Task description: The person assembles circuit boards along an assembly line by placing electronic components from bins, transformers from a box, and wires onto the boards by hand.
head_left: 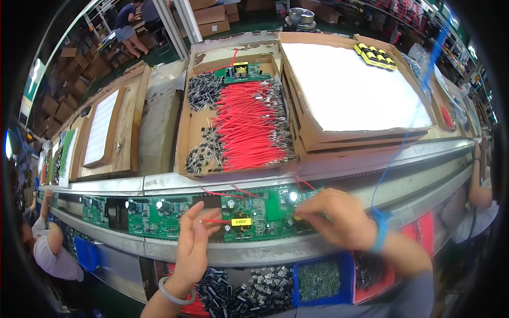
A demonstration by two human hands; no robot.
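Note:
A green circuit board (257, 212) lies in the metal conveyor track in front of me, carrying a yellow-topped transformer (241, 222) with a red wire (214, 221) reaching left from it. My left hand (192, 238) is at the board's left end, fingers apart, close to that wire's tip. Over the board's right part, my right hand (335, 216) has thumb and fingers pinched together, pointing down. Whatever is between those fingertips is hidden; a bit of yellow shows beneath them. Other red wires (244, 191) stick up along the board's far edge.
Beyond the track, a cardboard box (183, 143) holds red wires (249, 127) and black components (204, 90). Yellow transformers (376, 57) sit on a white sheet (350, 95) to its right. Nearer, a blue bin (297, 265) holds small parts. A blue cord (389, 169) runs from my right wristband.

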